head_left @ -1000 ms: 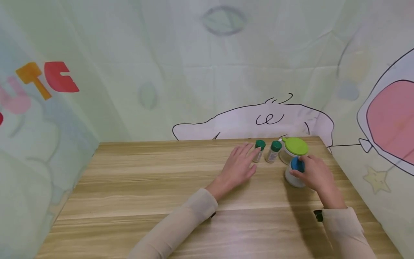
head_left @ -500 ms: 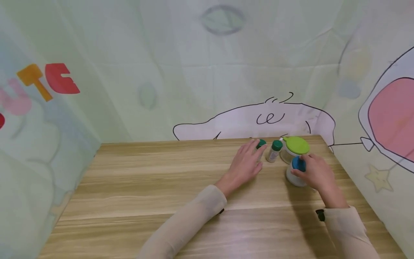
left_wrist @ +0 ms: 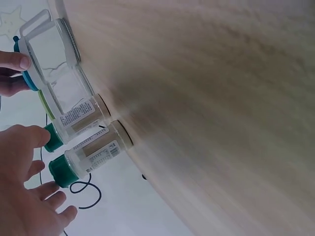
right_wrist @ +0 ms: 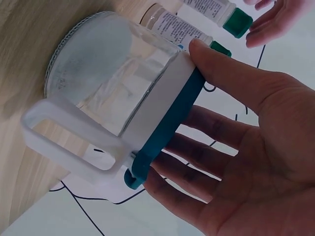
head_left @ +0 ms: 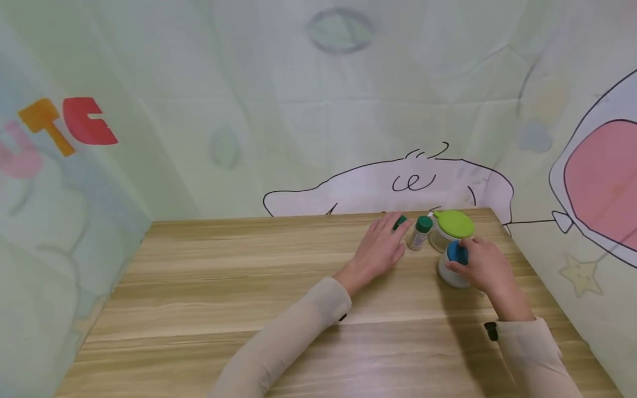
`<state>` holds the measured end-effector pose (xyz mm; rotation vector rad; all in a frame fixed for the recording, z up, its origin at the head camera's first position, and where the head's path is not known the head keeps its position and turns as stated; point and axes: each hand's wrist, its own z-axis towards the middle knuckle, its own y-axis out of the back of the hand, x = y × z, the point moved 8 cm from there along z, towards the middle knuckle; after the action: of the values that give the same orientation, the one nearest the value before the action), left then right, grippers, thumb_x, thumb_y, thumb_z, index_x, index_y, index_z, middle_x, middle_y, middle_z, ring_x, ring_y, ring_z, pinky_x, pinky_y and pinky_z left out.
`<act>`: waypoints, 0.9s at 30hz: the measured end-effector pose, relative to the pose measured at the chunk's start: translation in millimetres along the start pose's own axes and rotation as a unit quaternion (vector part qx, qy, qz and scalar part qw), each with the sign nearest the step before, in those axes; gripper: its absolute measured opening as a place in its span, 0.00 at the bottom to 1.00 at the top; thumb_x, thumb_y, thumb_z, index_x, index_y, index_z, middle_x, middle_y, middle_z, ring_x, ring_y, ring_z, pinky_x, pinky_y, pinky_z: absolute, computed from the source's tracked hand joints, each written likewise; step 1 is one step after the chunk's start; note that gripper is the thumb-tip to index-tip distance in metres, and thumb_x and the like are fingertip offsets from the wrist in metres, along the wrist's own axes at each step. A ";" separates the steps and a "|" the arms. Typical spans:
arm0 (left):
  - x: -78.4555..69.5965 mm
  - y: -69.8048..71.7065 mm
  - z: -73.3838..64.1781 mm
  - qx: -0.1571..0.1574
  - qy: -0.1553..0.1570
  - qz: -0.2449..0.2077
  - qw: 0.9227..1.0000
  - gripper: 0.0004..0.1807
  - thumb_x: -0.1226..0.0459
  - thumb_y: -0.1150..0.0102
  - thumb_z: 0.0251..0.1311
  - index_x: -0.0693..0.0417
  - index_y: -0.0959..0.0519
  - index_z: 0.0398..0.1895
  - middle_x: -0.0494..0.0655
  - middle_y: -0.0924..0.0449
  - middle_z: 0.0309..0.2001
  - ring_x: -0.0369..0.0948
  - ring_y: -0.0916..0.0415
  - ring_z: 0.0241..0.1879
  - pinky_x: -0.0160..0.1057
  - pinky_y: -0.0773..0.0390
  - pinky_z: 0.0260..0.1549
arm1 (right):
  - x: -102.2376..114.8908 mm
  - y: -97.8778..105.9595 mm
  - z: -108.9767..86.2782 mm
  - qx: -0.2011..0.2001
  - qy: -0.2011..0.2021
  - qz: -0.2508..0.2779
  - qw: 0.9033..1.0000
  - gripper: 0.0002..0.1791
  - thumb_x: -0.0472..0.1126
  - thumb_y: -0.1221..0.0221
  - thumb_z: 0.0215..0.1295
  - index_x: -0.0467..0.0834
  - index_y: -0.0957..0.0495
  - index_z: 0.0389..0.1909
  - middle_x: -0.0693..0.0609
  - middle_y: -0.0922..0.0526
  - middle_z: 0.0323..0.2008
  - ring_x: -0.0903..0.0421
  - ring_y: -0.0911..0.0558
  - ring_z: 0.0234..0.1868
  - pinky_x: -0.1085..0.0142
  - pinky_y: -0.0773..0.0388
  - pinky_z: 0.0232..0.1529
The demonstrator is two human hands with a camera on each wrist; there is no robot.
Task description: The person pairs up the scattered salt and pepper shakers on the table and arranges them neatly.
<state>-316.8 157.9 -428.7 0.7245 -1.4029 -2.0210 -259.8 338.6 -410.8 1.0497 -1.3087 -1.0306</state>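
Note:
My right hand grips the top of a clear jar with a white handle and blue lid; its thumb lies at the white collar, its fingers along the lid. The jar stands upright. My left hand reaches around the left of two small seasoning bottles, hiding most of it in the head view. In the left wrist view, loosely bent fingers are right at that bottle's green cap. The thumb overlaps the cap of the second seasoning bottle. Both bottles stand upright.
Behind the blue-lidded jar stands another container with a light green lid, near the table's back right corner. The wooden table meets a printed cloth backdrop at the back and sides.
My left hand has moved right and around the left seasoning bottle, which it now mostly covers. My right hand stays on the jar, which keeps its place.

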 end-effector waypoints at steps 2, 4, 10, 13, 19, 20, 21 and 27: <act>0.5 0.1 2.3 -0.002 -0.001 0.004 1.000 0.32 0.55 0.43 0.78 0.48 0.36 0.81 0.53 0.38 0.81 0.49 0.42 0.81 0.50 0.41 0.80 | 0.4 0.7 0.2 -0.004 0.002 -0.001 1.000 0.36 0.48 0.29 0.67 0.23 0.26 0.62 0.20 0.25 0.60 0.24 0.23 0.57 0.31 0.22 0.55; 0.2 0.2 5.1 -0.008 -0.005 0.006 1.000 0.31 0.54 0.44 0.79 0.48 0.35 0.81 0.53 0.36 0.80 0.49 0.41 0.80 0.50 0.41 0.80 | 0.2 1.2 0.3 -0.005 0.002 0.000 1.000 0.36 0.49 0.29 0.67 0.23 0.26 0.62 0.20 0.25 0.60 0.23 0.23 0.57 0.31 0.22 0.55; 1.8 2.2 9.7 -0.013 -0.002 -0.007 1.000 0.28 0.57 0.44 0.79 0.48 0.32 0.79 0.53 0.34 0.79 0.48 0.39 0.79 0.48 0.42 0.81 | -0.1 0.3 0.2 -0.003 0.003 0.011 1.000 0.36 0.49 0.28 0.67 0.24 0.25 0.62 0.20 0.26 0.61 0.23 0.24 0.58 0.31 0.22 0.56; 4.1 2.9 11.4 -0.011 0.006 -0.005 1.000 0.28 0.57 0.43 0.78 0.48 0.31 0.78 0.50 0.34 0.79 0.46 0.39 0.79 0.46 0.43 0.81 | 0.1 0.1 1.0 -0.004 0.005 0.015 1.000 0.36 0.49 0.28 0.66 0.24 0.25 0.62 0.20 0.26 0.61 0.24 0.24 0.58 0.31 0.22 0.56; 4.8 1.5 15.2 -0.020 0.004 -0.009 1.000 0.26 0.59 0.42 0.78 0.48 0.29 0.76 0.49 0.30 0.76 0.46 0.35 0.77 0.47 0.41 0.80 | -0.1 1.4 1.5 -0.004 0.001 0.015 1.000 0.36 0.48 0.28 0.67 0.24 0.25 0.62 0.19 0.26 0.60 0.23 0.24 0.58 0.31 0.23 0.56; 5.1 1.2 15.6 -0.025 0.003 -0.007 1.000 0.26 0.60 0.42 0.77 0.48 0.28 0.76 0.49 0.29 0.76 0.45 0.34 0.76 0.47 0.41 0.80 | -0.1 1.4 1.5 -0.004 0.001 0.016 1.000 0.36 0.48 0.28 0.67 0.24 0.25 0.62 0.19 0.26 0.60 0.23 0.24 0.58 0.31 0.23 0.56; 5.4 0.9 16.0 -0.028 0.004 -0.005 1.000 0.25 0.61 0.42 0.77 0.48 0.27 0.75 0.48 0.28 0.75 0.44 0.33 0.76 0.46 0.41 0.80 | -0.1 1.4 1.5 -0.003 0.001 0.016 1.000 0.36 0.48 0.28 0.67 0.23 0.25 0.62 0.19 0.26 0.60 0.23 0.24 0.58 0.31 0.23 0.56; 6.9 -1.7 17.6 -0.032 0.014 0.006 0.999 0.22 0.61 0.42 0.77 0.47 0.23 0.71 0.45 0.26 0.74 0.42 0.31 0.75 0.45 0.40 0.80 | -1.6 -0.3 1.1 0.001 -0.005 0.018 1.000 0.36 0.48 0.28 0.67 0.23 0.26 0.63 0.19 0.26 0.60 0.23 0.25 0.58 0.30 0.23 0.57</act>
<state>-334.3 164.7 -425.8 0.7135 -1.3175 -2.0291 -260.9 340.1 -411.5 1.0213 -1.3323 -1.0082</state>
